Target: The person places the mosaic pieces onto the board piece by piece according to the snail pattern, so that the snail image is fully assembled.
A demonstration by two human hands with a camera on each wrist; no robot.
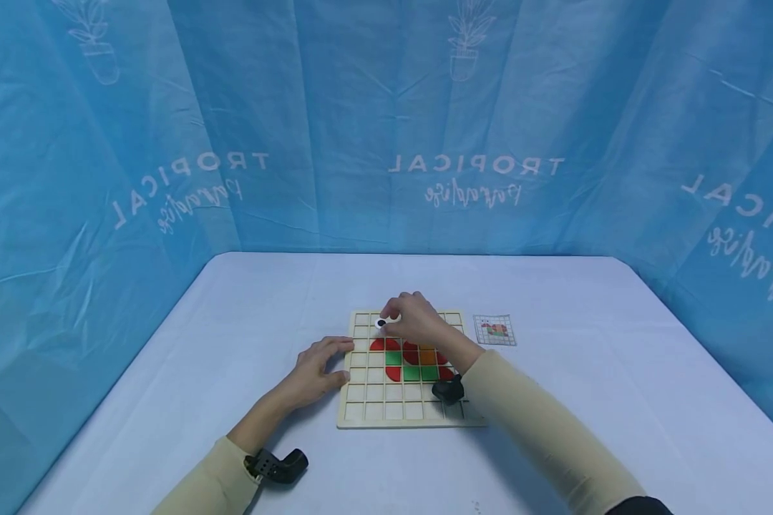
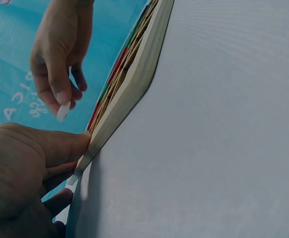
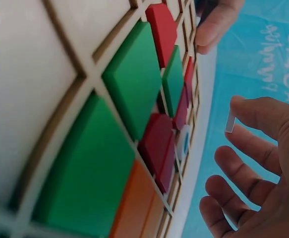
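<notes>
A pale wooden grid board (image 1: 373,411) lies on the table, with red, green and orange tiles in its middle cells. My right hand (image 1: 419,322) is over the board's far part, pinching a small white tile with a black dot (image 1: 380,323) between thumb and finger. The right wrist view shows this thin tile (image 3: 230,121) edge-on, apart from the board. Another white piece with a bluish mark (image 3: 184,141) sits in the grid beside a dark red tile (image 3: 157,146). My left hand (image 1: 312,372) rests its thumb and extended fingers against the board's left edge.
To the right of the board lies a small picture card (image 1: 495,330) with a gridded coloured pattern. A white cloth (image 1: 264,300) covers the table. Blue printed curtains (image 1: 361,107) enclose its back and sides.
</notes>
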